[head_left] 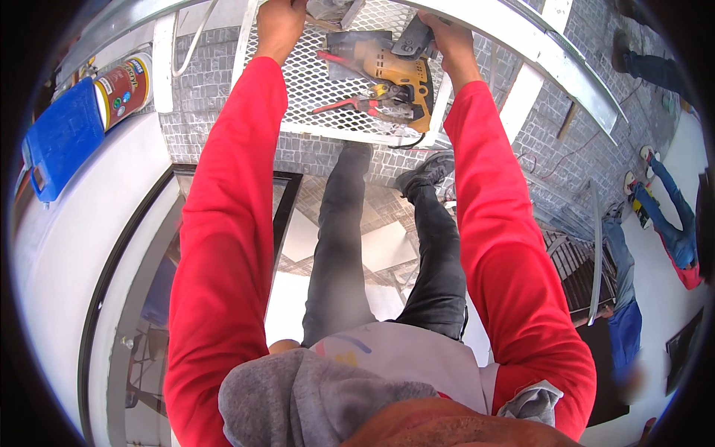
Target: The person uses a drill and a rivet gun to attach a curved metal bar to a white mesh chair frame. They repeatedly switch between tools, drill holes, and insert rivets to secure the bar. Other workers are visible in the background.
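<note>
Blue jug: far left, tilted, beside bucket.
White bucket: tilted; brown label, yellow lettering, small round coloured emblems.
Left hand: top edge of view, above mesh platform; fingers curled narrow, tips partly cut off, cannot tell what they hold.
Red-handled pliers: on platform, just below power tool, partly overlapping it.
Yellow power tool: on platform, between the hands, nearer right; dusty.
Dark grey block: over power tool's upper end, beside right hand; pale marking, too small to read.
Right hand: fingers bent, against or just beside block; cannot tell if gripping it.
Metal beam: arcs across top, just above right hand.
Co-workers' legs: far right, well apart.
</note>
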`<action>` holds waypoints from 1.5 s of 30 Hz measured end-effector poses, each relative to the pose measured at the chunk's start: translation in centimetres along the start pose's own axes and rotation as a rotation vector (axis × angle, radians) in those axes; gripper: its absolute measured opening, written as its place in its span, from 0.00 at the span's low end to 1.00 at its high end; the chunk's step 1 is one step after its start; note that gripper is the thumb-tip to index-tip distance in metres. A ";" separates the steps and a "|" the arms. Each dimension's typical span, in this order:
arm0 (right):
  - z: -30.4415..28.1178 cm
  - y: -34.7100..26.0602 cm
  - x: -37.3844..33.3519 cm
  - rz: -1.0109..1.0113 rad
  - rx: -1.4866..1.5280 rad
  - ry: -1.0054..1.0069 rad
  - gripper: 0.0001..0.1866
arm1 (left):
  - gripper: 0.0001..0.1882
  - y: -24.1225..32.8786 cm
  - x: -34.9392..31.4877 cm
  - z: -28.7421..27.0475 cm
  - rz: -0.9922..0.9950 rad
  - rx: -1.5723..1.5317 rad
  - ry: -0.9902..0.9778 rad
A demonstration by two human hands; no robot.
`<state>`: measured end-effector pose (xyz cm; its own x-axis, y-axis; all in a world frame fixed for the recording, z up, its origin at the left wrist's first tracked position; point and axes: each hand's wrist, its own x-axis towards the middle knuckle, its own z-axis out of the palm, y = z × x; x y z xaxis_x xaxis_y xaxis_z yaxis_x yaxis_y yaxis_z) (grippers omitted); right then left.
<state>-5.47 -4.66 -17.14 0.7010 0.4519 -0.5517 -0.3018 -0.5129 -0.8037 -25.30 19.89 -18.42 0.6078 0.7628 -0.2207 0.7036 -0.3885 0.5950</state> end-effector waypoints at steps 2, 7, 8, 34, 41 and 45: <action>-0.5 -1.0 -2.4 0.171 0.261 -0.139 0.21 | 0.14 1.6 -3.8 -0.9 -0.223 -0.443 -0.020; -0.2 -1.7 -13.4 0.553 0.732 -0.410 0.20 | 0.07 6.6 -14.0 -3.5 -0.172 -0.810 0.027; -0.7 -1.9 -16.0 0.642 0.772 -0.527 0.21 | 0.07 8.0 -16.0 -4.2 -0.012 -0.761 -0.001; -19.0 -14.2 -42.6 0.108 0.636 -0.040 0.14 | 0.05 36.5 -38.1 -14.1 0.041 -0.852 -0.027; -21.5 -16.5 -46.4 -0.020 0.717 -0.218 0.15 | 0.15 41.5 -35.0 -19.3 0.057 -1.328 -0.257; -21.9 -17.4 -46.8 -0.048 0.717 -0.276 0.15 | 0.11 44.6 -34.9 -21.2 0.122 -1.403 -0.276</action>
<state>-18.82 -32.87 27.58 0.5654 0.6761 -0.4725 -0.6863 0.0678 -0.7241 -22.98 -13.06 32.22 0.8016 0.5768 -0.1574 -0.1965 0.5028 0.8418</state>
